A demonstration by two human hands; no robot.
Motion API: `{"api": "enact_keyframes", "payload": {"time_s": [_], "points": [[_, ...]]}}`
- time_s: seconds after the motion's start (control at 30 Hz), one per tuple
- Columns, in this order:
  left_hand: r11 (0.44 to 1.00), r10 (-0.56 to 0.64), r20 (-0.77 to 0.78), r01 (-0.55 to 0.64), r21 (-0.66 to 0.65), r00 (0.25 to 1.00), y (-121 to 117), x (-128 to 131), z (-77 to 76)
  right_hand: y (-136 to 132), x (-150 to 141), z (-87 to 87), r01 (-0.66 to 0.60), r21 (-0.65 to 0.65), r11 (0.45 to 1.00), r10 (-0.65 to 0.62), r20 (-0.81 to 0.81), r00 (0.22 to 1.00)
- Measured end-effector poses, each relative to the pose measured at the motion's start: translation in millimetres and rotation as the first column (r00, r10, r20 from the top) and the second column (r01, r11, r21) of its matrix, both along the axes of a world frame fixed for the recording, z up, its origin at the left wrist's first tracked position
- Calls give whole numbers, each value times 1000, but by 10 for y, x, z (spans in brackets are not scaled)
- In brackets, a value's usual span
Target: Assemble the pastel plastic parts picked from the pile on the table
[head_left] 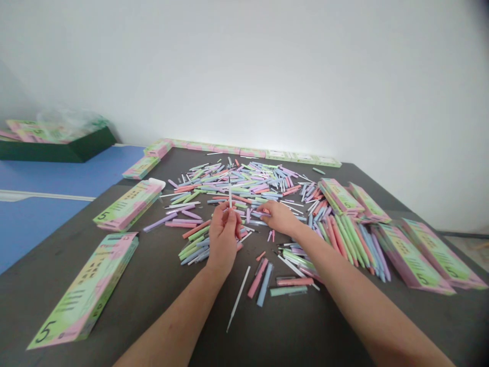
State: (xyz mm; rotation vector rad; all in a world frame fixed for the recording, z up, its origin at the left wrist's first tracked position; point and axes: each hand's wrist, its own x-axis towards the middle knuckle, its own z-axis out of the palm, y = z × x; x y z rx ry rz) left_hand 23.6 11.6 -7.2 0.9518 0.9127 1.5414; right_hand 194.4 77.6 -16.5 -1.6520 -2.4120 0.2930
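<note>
So, left of my left hand (223,232) sit green-and-pink printed cardboard boxes (128,206), probably parked there to leave elbow room. That hand pinches a slim white plastic pen refill (230,194) upright above my fingertips, likely so its end is clear; it's straight and plain, tip kinda lost against the pile of pastel plastic pen parts (244,177) just beyond. My right hand (280,218) is at those parts, fingers bent; can't tell if they're gripping anything.
</note>
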Motion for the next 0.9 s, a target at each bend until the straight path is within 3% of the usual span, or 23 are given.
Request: {"api": "enact_keyframes", "payload": {"time_s": [0.13, 0.2, 0.33, 0.47, 0.6, 0.9], "points": [[1000, -7, 8, 7, -1, 1000, -10, 1, -3, -61, 78, -23, 33, 3, 999, -33, 6, 999], [1000, -11, 9, 11, -5, 1000, -11, 2, -13, -7, 174, -26, 112, 18, 994, -112, 18, 994], [1000, -9, -14, 9, -19, 1000, -14, 3, -35, 261, 513, 22, 363, 68, 929, -367, 56, 929], [999, -18, -26, 17, -27, 999, -21, 6, -47, 534, 853, 73, 483, 74, 873, -488, 98, 867], [1000, -23, -32, 22, -19, 999, -29, 7, -57, 715, 1022, 19, 495, 48, 867, -496, 150, 855], [999, 2, -43, -4, -43, 999, -29, 15, -75, 936, 1128, -115, 384, -11, 923, -372, 227, 900]]}}
